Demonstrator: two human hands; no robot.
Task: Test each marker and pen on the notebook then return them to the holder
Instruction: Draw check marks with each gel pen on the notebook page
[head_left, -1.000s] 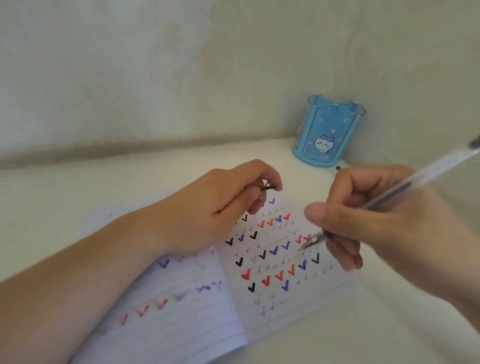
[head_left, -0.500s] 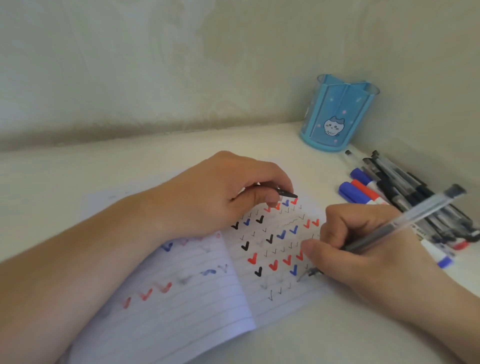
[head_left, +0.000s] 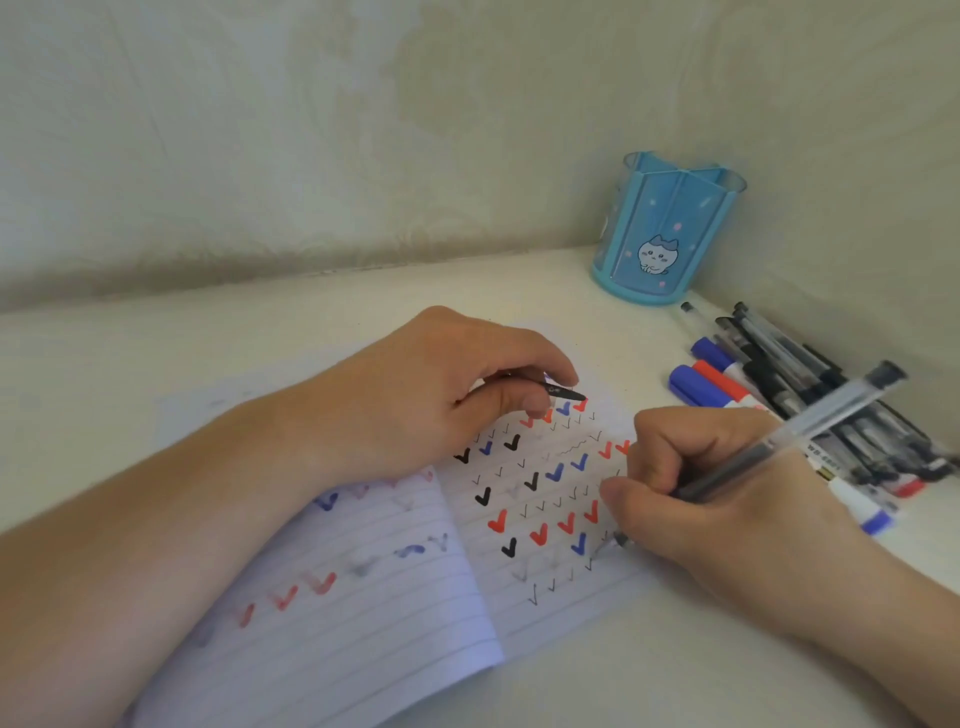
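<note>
An open lined notebook (head_left: 363, 613) lies on the white desk, its right page full of black, blue and red tick marks. My right hand (head_left: 727, 499) grips a clear black-ink pen (head_left: 810, 421) with its tip touching the lower right of that page. My left hand (head_left: 431, 395) rests on the notebook and pinches a small black pen cap (head_left: 563, 391). The blue holder (head_left: 670, 228) with a cartoon cat stands upright in the back right corner, and nothing shows above its rim.
A pile of black pens (head_left: 810, 374) and capped blue and red markers (head_left: 711, 382) lies on the desk right of the notebook, against the right wall. The back wall runs just behind the holder.
My right hand came down from mid-air and set the pen tip on the lower right of the page. The view shifted, bringing the pile of pens into sight. My left hand kept the cap.
</note>
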